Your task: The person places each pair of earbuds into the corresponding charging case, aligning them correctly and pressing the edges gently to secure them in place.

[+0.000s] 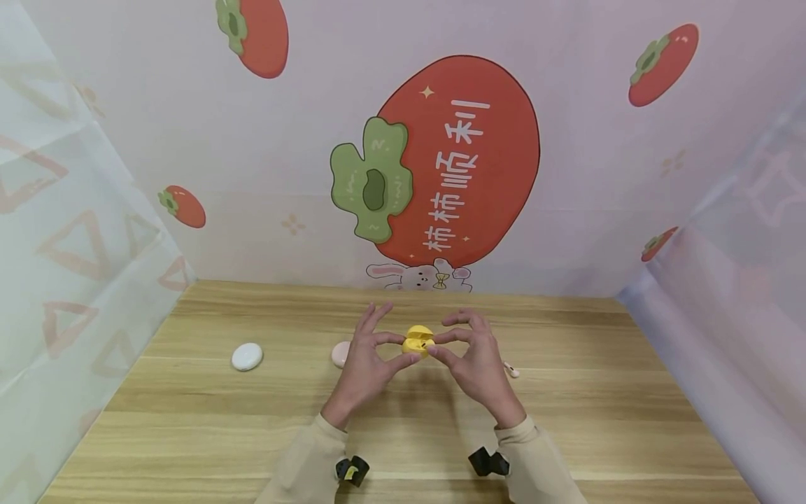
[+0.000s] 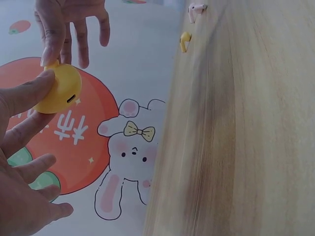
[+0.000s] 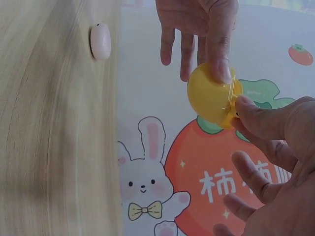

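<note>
In the head view, a yellow earbud case (image 1: 412, 345) is held above the table with its lid raised. My left hand (image 1: 365, 364) grips the case between thumb and index finger, the other fingers spread. My right hand (image 1: 474, 357) is at the case opening, its thumb and index finger pinching a small yellow earbud (image 1: 429, 344) with a dark spot, mostly covered by the fingertips. The left wrist view shows the underside of the case (image 2: 64, 91) with a dark port slot. Whether the earbud sits inside its slot cannot be seen.
A white round case (image 1: 247, 357) lies on the wooden table (image 1: 189, 420) at left. A pink case (image 1: 341, 354) is partly behind my left hand. To the right lie a pale pink earbud (image 2: 195, 11) and another yellow earbud (image 2: 185, 41). A printed cloth backdrop (image 1: 283, 154) stands behind.
</note>
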A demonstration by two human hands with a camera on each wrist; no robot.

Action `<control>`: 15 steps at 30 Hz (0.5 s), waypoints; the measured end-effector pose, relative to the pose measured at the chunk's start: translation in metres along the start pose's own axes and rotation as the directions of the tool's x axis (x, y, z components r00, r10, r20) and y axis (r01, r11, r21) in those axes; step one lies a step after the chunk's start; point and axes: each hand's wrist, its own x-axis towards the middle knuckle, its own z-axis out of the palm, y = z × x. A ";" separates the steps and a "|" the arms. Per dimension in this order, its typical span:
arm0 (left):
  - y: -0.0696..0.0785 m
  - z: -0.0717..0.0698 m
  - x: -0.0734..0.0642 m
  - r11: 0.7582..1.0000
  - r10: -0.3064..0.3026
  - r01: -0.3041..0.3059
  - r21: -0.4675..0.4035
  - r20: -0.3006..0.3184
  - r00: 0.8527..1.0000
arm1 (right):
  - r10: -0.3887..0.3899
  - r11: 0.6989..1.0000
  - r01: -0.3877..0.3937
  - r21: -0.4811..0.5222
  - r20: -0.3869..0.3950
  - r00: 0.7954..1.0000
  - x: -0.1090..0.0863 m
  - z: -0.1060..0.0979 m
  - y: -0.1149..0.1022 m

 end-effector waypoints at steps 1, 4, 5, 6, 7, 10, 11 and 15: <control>0.000 0.000 0.000 1.000 0.001 -0.001 -0.003 0.001 1.000 | 0.004 1.000 -0.004 0.003 -0.001 1.000 0.000 0.000 0.000; 0.000 0.000 0.000 1.000 -0.003 0.003 -0.012 0.003 1.000 | 0.021 1.000 -0.020 0.013 -0.001 1.000 0.000 0.000 0.001; 0.000 0.000 0.000 1.000 0.001 -0.001 -0.012 0.003 1.000 | 0.025 1.000 -0.025 0.016 -0.001 1.000 0.001 0.000 0.001; 0.000 0.000 0.000 1.000 0.002 -0.002 -0.016 0.004 1.000 | 0.029 0.999 -0.029 0.020 0.000 1.000 0.001 0.000 0.001; 0.000 -0.001 0.000 1.000 0.005 -0.005 -0.018 0.006 1.000 | 0.030 0.999 -0.030 0.021 0.000 1.000 0.001 0.001 0.001; 0.000 -0.001 0.001 1.000 0.010 -0.010 -0.026 0.011 1.000 | 0.022 1.000 -0.022 0.021 0.007 1.000 0.001 0.001 0.002; 0.000 -0.001 0.001 1.000 0.012 -0.011 -0.028 0.012 1.000 | 0.017 1.000 -0.017 0.019 0.011 1.000 0.001 0.001 0.002; 0.000 0.000 0.001 0.999 0.003 -0.002 -0.043 0.021 1.000 | 0.001 1.000 -0.002 0.020 0.025 1.000 0.001 0.002 0.003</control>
